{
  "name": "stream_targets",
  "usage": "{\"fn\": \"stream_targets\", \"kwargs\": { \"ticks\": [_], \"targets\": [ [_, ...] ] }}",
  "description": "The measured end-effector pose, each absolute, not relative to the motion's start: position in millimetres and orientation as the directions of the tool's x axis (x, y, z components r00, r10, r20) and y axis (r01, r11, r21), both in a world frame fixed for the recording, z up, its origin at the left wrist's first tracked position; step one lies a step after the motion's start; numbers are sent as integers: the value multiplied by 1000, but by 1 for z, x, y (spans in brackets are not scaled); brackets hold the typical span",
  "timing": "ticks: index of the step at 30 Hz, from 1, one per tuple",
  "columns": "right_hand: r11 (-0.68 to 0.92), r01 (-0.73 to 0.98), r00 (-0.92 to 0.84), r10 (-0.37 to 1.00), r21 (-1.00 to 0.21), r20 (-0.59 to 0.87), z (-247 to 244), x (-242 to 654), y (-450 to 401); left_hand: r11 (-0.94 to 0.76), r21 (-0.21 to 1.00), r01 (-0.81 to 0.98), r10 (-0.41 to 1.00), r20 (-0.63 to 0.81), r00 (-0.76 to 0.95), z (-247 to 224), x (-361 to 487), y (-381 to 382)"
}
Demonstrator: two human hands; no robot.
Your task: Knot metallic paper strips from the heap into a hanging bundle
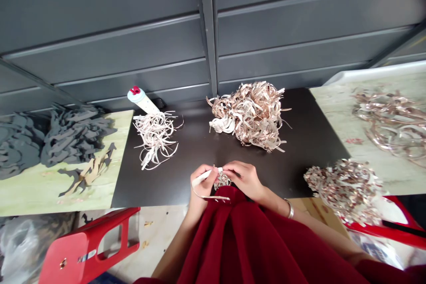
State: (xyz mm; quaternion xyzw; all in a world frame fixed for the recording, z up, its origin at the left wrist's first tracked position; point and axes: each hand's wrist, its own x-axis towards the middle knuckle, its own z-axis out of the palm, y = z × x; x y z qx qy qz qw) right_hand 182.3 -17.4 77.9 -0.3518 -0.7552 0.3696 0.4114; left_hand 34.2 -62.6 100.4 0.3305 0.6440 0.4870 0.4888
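From my remote view, the left hand (pixel 203 185) clenches a white stick (pixel 201 178) and the right hand (pixel 242 179) pinches its tip over the dark counter (pixel 173 186); a slip could loosen the curled pale strip (pixel 211 198) hanging below.

The small curled bundle (pixel 222 181) between the left hand (pixel 203 184) and right hand (pixel 242 179) is partly hidden by their fingers and too small to make out. The left edge cuts off the dark grey cutouts (pixel 20 146), and the right edge cuts off the coppery strips (pixel 392 120) at far right.

Dark grey ribbed metal wall panels (pixel 100 40) with an upright grey steel post (pixel 209 22) rise behind a flat black table (pixel 159 186), above a pale floor (pixel 159 239) and a red plastic stool (pixel 89 244).
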Motion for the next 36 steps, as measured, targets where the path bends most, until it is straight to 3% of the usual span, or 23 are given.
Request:
{"fn": "stream_targets", "kwargs": {
  "ticks": [8,13,17,20,22,25,27,30,33,36],
  "targets": [
    [506,338,-495,813,-794,307,86,181,-18,210,919,334,945,-103,-310,108,37,-67],
    [361,330,-499,851,-872,163,94,183,-14,240,908,344,930,-114,-350,103,34,-66],
    [77,85,-535,845,-993,20,105,194,-9,301,913,276,898,-174,-405,95,26,-64],
    [-12,-62,-633,774,-998,30,112,201,-8,337,919,206,873,-223,-433,90,19,-62],
    [-28,-55,-660,751,-998,15,115,202,-10,356,922,155,860,-258,-440,89,17,-60],
    [137,17,-598,795,-990,100,117,199,-13,391,919,43,860,-348,-374,91,16,-56],
    [370,50,-510,808,-928,295,116,197,-13,431,901,-46,869,-428,-247,96,16,-56],
    [659,92,-459,693,-747,556,112,197,-13,501,849,-170,864,-501,42,105,20,-60],
    [761,71,-517,581,-645,629,108,199,-13,517,814,-265,856,-488,173,114,26,-68],
    [734,59,-517,603,-677,608,108,200,-13,469,826,-314,880,-468,84,117,35,-72]
  ]
}}
